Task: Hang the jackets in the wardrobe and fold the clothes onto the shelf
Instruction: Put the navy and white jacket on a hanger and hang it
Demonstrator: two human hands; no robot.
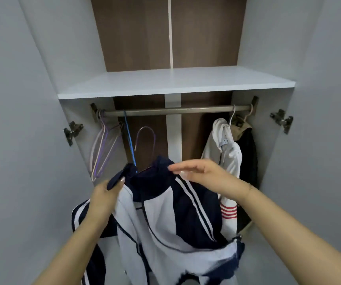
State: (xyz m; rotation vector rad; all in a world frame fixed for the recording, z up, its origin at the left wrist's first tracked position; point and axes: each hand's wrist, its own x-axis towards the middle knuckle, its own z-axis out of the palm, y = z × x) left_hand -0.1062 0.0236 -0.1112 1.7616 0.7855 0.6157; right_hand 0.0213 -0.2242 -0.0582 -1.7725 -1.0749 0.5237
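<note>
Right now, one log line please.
left hand: grips navy-white jacket collar | right hand: open, fingers on jacket shoulder | hanger hook: off rail

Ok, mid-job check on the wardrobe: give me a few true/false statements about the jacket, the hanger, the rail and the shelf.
1. The navy and white jacket already hangs from the rail. False: its purple hanger hook is below the rail, in the air.
2. The left hand grips the jacket's collar. True.
3. The right hand has curled fingers clamped on the hook. False: its fingers are straight, at the jacket's shoulder.
4. The shelf holds folded clothes. False: none show on it.
5. A white garment hangs at the rail's right end. True.
</note>
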